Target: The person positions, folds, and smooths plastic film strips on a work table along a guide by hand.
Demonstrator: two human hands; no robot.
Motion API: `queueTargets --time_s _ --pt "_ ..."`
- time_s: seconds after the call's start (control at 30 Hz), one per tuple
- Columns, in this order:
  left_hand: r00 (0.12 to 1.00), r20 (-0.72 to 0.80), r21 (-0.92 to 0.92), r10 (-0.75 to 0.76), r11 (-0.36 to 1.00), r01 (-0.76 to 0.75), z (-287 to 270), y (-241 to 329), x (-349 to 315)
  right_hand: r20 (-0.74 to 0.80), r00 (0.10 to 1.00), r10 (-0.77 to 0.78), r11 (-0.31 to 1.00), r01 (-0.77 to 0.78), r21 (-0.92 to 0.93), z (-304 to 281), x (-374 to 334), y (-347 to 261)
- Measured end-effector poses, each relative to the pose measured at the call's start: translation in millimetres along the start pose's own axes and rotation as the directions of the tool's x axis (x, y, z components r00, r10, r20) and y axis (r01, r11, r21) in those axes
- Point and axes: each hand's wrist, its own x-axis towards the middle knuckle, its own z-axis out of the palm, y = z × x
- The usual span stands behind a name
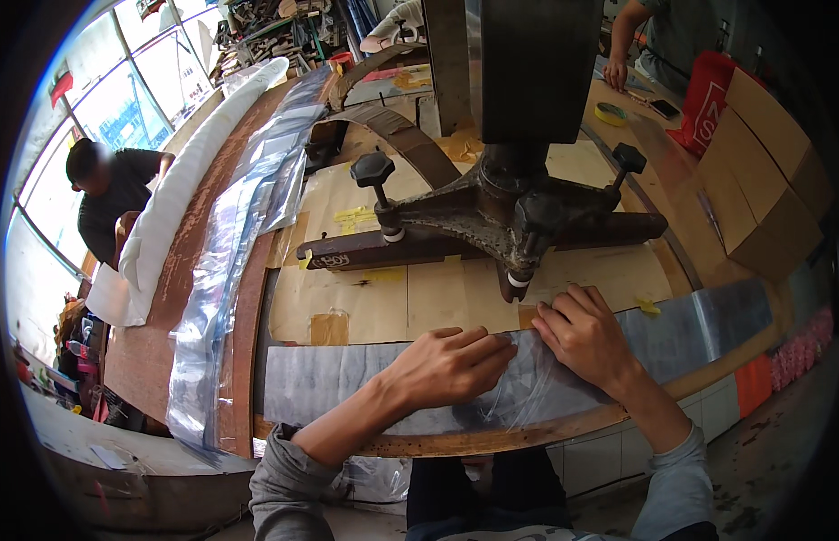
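My left hand (455, 365) is closed in a pinch, its fingertips pointing right, above a grey glossy strip (347, 383) along the table's near edge. Just to the right, my right hand (582, 334) is closed too, with thumb and forefinger pressed together. The two sets of fingertips are a short gap apart. Whatever lies between the fingers is too small or hidden to make out. Beyond the hands stands a black metal machine foot (501, 198) with black knobs, over a long dark bar (347, 251) lying on tan board (374, 302).
Clear plastic sheeting (226, 279) and a white roll (181, 207) lie on brown boards at left, with a person (113, 194) beside them. At right are a cardboard box (766, 180), a red bag (708, 104) and yellow tape (611, 114). Another person's hand (616, 74) rests at the far right.
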Motion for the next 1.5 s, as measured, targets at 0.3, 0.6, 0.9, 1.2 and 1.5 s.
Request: queueTargets --time_s 0.3,0.6,0.9,1.2,1.5 --pt "1.0 0.006 0.0 0.001 1.0 -0.001 -0.2 0.3 -0.3 -0.003 1.0 -0.014 1.0 0.014 -0.019 -0.7 0.6 0.1" --pt "1.0 0.016 -0.009 -0.016 1.0 0.016 -0.1 0.8 -0.8 0.003 1.0 -0.007 1.0 0.007 -0.01 -1.5 0.8 -0.7" --pt "1.0 0.021 -0.033 -0.01 0.999 0.011 1.9 -0.2 -1.6 0.015 1.0 0.001 1.0 -0.001 0.016 -1.0 -1.0 -0.2" --pt "1.0 0.029 -0.021 -0.01 1.0 0.011 -1.3 -1.1 1.4 0.011 1.0 0.007 0.999 -0.007 0.031 -1.3 2.0 1.5" --pt "0.993 0.073 0.074 0.098 0.992 -0.103 -5.3 2.1 1.0 -0.016 0.999 -0.032 0.999 0.032 0.006 -4.7 0.0 -0.2"
